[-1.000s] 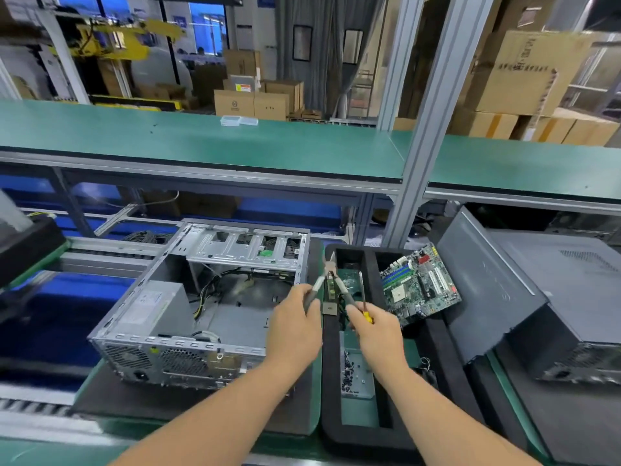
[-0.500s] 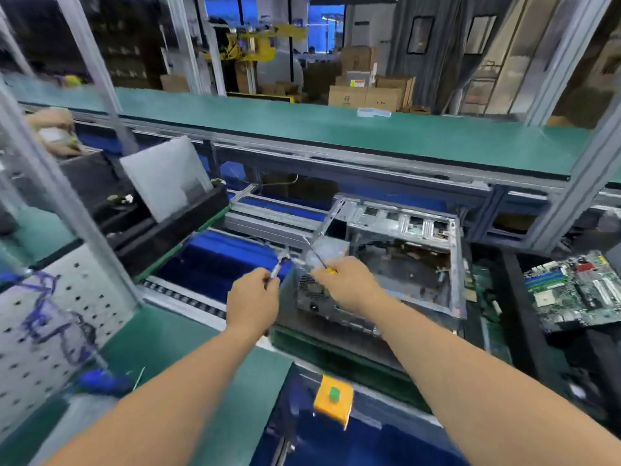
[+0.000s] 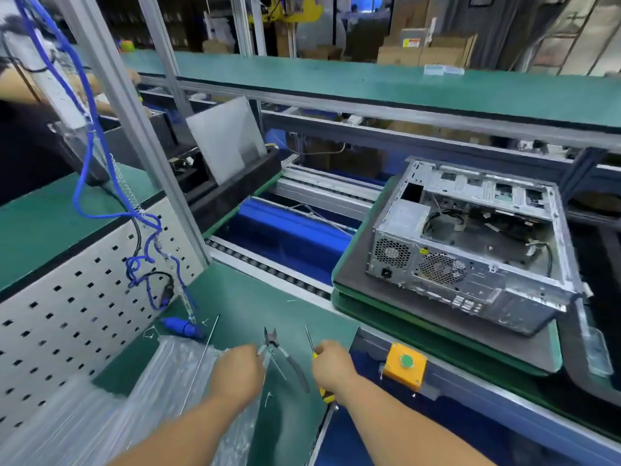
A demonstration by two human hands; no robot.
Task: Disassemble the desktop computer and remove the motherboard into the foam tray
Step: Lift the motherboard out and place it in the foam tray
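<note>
Both forearms reach forward, bare, toward the green mat (image 3: pixel 255 307). The left hand (image 3: pixel 240 371) hovers low over the mat, fingers curled onto the pliers (image 3: pixel 280 351) (the exact grip is blurred). The right hand (image 3: pixel 332 364), just right of it at the mat's edge, grips a screwdriver (image 3: pixel 311 341), shaft pointing away.

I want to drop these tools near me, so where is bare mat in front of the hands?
Bare green mat lies between the blue plug and the conveyor edge, beyond the pliers. Crowded: plastic wrap sits left of the left hand; the right hand with its screwdriver is at the mat's right edge, beside the yellow button box.
</note>
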